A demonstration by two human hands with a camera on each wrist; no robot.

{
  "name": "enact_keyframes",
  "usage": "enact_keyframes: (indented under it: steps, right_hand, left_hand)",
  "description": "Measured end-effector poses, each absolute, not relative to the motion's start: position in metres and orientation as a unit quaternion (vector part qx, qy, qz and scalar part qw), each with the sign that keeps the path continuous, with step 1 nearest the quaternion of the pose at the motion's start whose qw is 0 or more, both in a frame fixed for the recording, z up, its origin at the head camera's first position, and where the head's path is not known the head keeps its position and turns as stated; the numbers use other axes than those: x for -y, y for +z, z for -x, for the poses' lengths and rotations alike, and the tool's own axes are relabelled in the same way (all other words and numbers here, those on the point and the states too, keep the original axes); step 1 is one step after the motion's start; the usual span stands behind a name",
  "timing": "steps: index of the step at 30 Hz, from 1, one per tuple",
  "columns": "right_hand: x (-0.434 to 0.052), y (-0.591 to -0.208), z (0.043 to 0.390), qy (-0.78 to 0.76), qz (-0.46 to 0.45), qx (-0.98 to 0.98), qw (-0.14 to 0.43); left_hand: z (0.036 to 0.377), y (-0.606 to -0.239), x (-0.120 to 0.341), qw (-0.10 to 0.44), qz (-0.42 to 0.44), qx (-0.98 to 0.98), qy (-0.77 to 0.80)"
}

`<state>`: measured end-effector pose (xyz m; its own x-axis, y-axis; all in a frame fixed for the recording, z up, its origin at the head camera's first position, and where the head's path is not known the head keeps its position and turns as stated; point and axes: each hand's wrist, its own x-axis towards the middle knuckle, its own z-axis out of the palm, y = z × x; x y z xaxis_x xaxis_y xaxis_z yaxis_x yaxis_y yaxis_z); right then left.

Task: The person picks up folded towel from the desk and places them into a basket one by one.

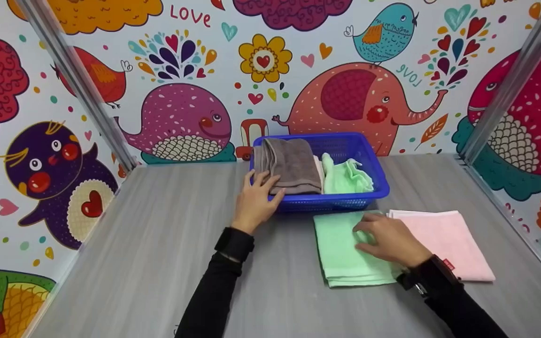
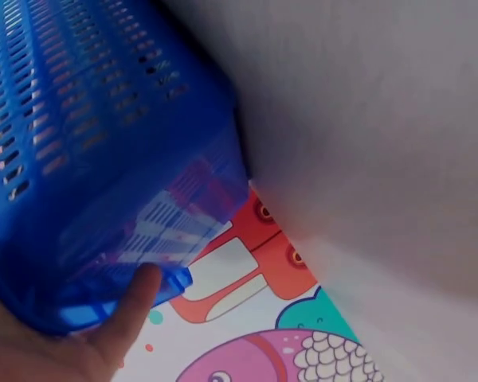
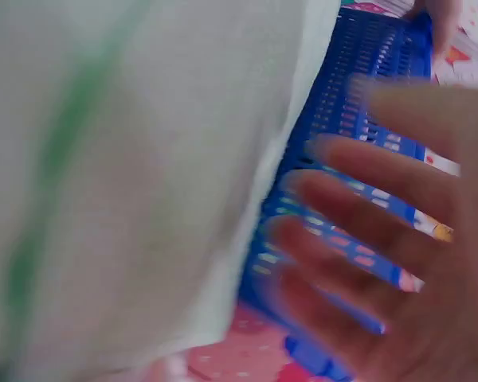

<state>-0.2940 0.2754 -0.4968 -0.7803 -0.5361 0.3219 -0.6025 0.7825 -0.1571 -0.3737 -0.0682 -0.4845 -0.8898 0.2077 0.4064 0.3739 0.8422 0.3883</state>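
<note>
My left hand [image 1: 255,202] rests at the front left corner of a blue plastic basket [image 1: 378,180], its fingers over the rim beside folded grey-brown towels [image 1: 296,164]. In the left wrist view, one finger [image 2: 135,298] lies along the outside of the basket near its rim. My right hand [image 1: 390,239] hovers over a folded light green towel [image 1: 341,253] on the table, fingers loosely bent and spread, with nothing in them. To its right lies a folded pink towel [image 1: 453,244] with a small red tag. In the right wrist view, the fingers are blurred.
A crumpled light green cloth [image 1: 348,176] sits in the right part of the basket, beside a thin pale cloth edge. The grey table [image 1: 148,263] ends at cartoon-printed walls [image 1: 261,103] with metal posts at the back corners. The basket stands near the back wall.
</note>
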Motion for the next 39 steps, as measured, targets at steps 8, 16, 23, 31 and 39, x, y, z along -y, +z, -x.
enact_keyframes:
  steps: [8,16,23,31,39]
  right_hand:
    - [-0.281,-0.502,0.297,0.114,-0.311,0.942,0.057]
    - [-0.241,-0.505,0.292,0.083,-0.327,0.938,0.082]
    - [-0.2,-0.506,0.286,0.076,-0.329,0.936,0.095]
    - [-0.207,-0.504,0.291,0.123,-0.338,0.931,0.062]
    - [-0.231,-0.495,0.304,0.226,-0.262,0.936,0.062]
  left_hand:
    - [0.372,-0.482,0.067,0.174,0.157,0.942,-0.241]
    - [0.376,-0.482,0.065,0.181,0.168,0.939,-0.238]
    - [0.373,-0.483,0.067,0.173,0.164,0.94,-0.243]
    - [0.367,-0.484,0.08,0.165,0.182,0.922,-0.3]
    - [0.351,-0.488,0.123,0.212,0.068,0.916,-0.334]
